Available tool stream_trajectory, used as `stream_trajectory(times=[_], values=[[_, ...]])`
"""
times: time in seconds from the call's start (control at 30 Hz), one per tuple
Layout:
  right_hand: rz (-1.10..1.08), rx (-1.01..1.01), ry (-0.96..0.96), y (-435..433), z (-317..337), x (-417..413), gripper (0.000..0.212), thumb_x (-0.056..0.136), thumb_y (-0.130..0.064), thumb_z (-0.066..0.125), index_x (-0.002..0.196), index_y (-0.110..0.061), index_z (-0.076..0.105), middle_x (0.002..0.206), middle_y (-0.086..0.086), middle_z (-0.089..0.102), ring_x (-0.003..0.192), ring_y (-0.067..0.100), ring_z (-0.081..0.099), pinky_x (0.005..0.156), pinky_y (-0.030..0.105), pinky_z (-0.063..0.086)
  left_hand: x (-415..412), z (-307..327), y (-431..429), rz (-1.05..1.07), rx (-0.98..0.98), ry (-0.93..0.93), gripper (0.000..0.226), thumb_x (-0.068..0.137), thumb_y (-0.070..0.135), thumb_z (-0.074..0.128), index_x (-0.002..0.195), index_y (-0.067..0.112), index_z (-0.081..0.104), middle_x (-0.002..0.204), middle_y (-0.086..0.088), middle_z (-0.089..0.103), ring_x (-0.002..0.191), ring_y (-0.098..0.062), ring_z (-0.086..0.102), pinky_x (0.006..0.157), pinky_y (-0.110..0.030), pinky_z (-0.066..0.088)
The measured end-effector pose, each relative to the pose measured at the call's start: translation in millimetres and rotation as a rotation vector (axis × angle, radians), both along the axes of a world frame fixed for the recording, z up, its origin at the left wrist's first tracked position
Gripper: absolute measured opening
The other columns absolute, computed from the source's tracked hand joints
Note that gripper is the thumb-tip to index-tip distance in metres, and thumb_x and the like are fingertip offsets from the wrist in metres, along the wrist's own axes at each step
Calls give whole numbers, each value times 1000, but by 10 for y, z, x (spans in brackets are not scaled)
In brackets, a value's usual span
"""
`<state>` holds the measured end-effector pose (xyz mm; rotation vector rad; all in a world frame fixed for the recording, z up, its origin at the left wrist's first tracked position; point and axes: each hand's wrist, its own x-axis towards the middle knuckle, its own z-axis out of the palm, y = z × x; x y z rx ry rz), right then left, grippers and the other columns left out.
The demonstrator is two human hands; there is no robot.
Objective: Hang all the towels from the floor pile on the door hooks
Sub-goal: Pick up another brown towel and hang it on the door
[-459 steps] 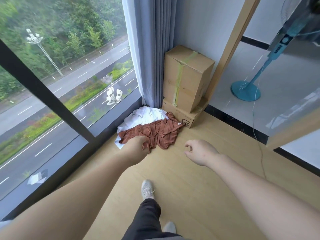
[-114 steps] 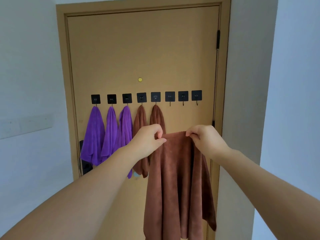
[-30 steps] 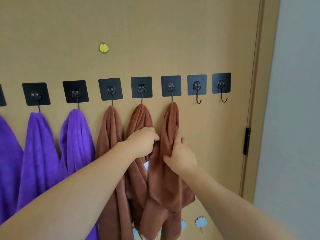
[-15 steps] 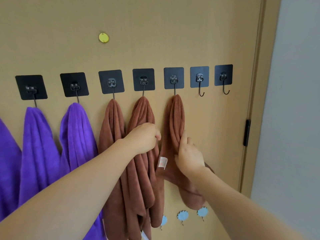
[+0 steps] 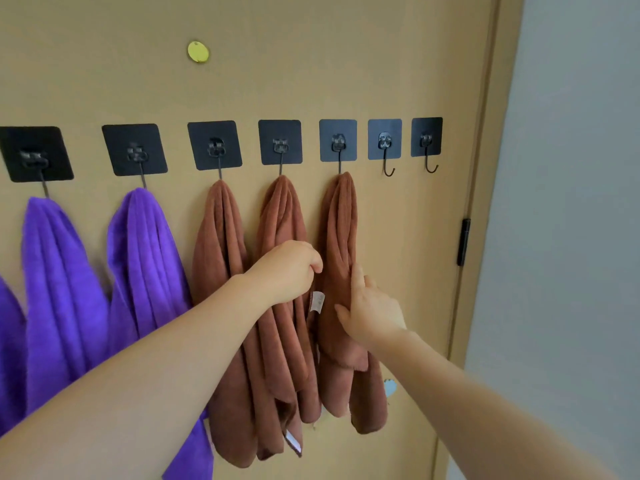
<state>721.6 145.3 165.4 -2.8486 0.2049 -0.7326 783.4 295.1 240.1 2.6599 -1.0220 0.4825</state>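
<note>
Brown towel (image 5: 341,230) hangs bunched on a thin hook (image 5: 340,167); right hand (image 5: 372,313) lies flat against it, left hand (image 5: 287,268) is curled, its grip hidden. A downward tug could unhook it.

I count seven black hook pads (image 5: 214,145) across the door (image 5: 311,64): three hold brown towels (image 5: 221,271), two hold purple towels (image 5: 59,289) (a third purple edge (image 5: 8,341) shows at far left), and two hooks (image 5: 388,169) hang bare. One yellow dot (image 5: 198,51), one hinge (image 5: 463,242), one blue sticker (image 5: 389,388).
</note>
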Motion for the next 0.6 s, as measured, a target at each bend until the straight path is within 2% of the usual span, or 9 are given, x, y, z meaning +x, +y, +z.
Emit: stream_trajectory(times=[0.1,0.2,0.3,0.43,0.53,0.6], values=[[-25,-22,5,-111,-67,-171,60,94,-40,48,142,-15,22,120,7,52,100,30,58,71,35,45,-70,-81,-39,-99,-59,-31,33,92,8,43,107,19,70,113,5,61,104,-17,58,94,-34,47],[-46,-29,10,-231,-83,-376,49,94,-42,46,134,-18,32,115,6,56,96,29,59,70,35,47,-175,-139,-146,-164,-62,-40,32,92,9,43,107,18,69,113,5,61,104,-17,57,94,-36,46],[-84,-43,23,-401,-87,-604,53,95,-44,43,140,-19,30,119,5,55,100,28,59,74,35,48,-314,-180,-257,-208,-69,-34,31,93,12,43,108,19,69,114,6,61,105,-16,57,95,-36,47],[-163,-65,-1,-691,-71,-889,50,95,-44,46,137,-19,33,121,5,56,101,27,59,77,36,52,-544,-211,-427,-252,-46,-42,29,94,15,44,110,19,68,114,6,62,107,-15,56,95,-34,46],[-195,-80,4,-912,-37,-1132,48,96,-42,45,136,-18,35,115,5,56,100,27,58,70,32,47,-722,-239,-614,-291,-38,-42,27,93,17,45,108,18,68,106,6,62,100,-15,57,90,-37,47],[-209,-93,2,-1068,-42,-1324,44,97,-40,44,133,-16,38,112,5,56,98,27,58,66,30,41,-875,-261,-789,-314,-49,-40,25,94,19,47,107,18,68,96,9,59,89,-14,55,83,-33,47]])
